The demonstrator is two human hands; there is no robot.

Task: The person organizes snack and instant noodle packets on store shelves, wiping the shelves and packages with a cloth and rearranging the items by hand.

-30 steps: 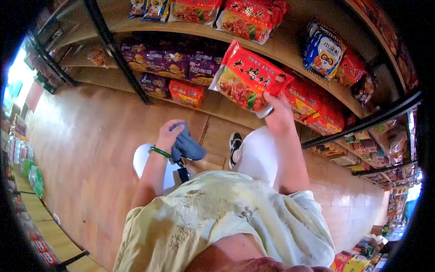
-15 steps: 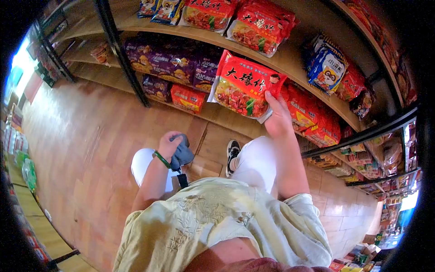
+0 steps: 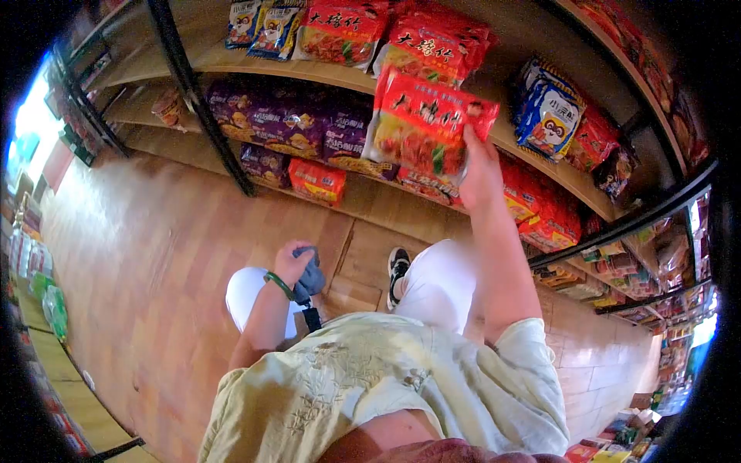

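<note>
My right hand (image 3: 480,171) grips a red noodle packet (image 3: 423,127) by its right side, with the printed front up. The packet is in front of the upper shelf's edge and overlaps similar red packets (image 3: 438,45) lying on that shelf. My left hand (image 3: 292,262) is closed around a bunched grey-blue cloth (image 3: 311,278), low over my left knee. A green bracelet (image 3: 279,285) circles my left wrist, and a black strap hangs beside it.
Blue-and-white packets (image 3: 549,116) lie to the right on the upper shelf (image 3: 324,72). Purple packs (image 3: 297,127) and red-orange packs (image 3: 318,180) fill the lower shelves. A black shelf post (image 3: 197,100) stands at the left, and a black rail (image 3: 617,231) crosses at the right.
My right hand has moved the red packet up and forward, toward the packets on the upper shelf. My left hand keeps the cloth at nearly the same place.
</note>
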